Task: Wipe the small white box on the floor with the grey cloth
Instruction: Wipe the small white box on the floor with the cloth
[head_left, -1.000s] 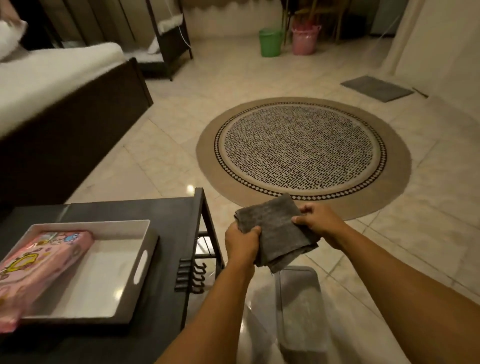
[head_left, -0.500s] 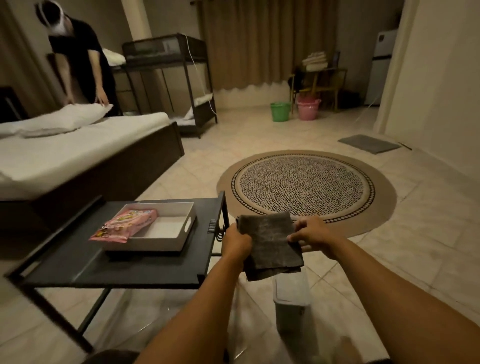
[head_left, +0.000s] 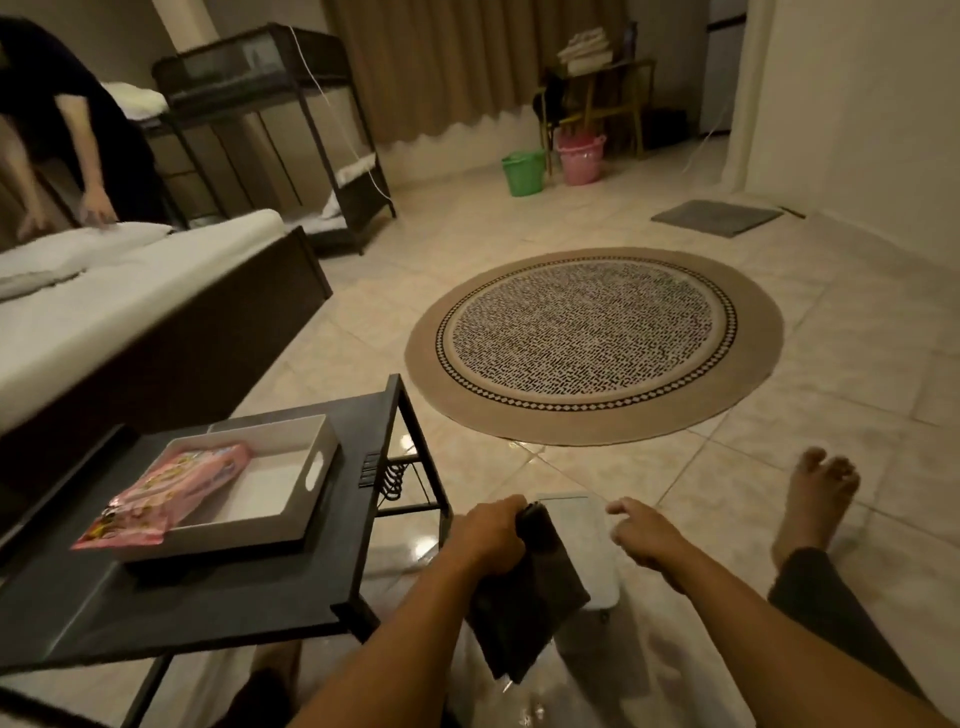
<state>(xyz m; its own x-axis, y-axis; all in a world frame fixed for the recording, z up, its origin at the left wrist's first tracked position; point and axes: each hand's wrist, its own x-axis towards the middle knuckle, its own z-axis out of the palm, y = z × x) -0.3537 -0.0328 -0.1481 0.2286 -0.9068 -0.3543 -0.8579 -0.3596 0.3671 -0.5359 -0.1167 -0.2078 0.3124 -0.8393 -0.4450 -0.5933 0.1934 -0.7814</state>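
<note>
Gripping the grey cloth (head_left: 524, 603) at bottom centre, the left hand (head_left: 488, 535) dangles it over the white box (head_left: 587, 525). The right hand (head_left: 644, 535), fingers spread and empty, hovers above the lid. Wiping looks not yet begun.

Left hand (head_left: 491, 535) fisted around grey cloth (head_left: 524, 597), forearm reaching forward. Right hand (head_left: 647, 535) just right of cloth, fingers (head_left: 623, 506) loosely spread, holding nothing.

A round rug (head_left: 592, 343) is patterned in black-and-white dashes, ringed by tan. Buckets are coloured green (head_left: 523, 172) and pink (head_left: 581, 157). A pink packet (head_left: 171, 493) is printed with yellow cartoons. The cloth (head_left: 524, 608) is dark grey.
</note>
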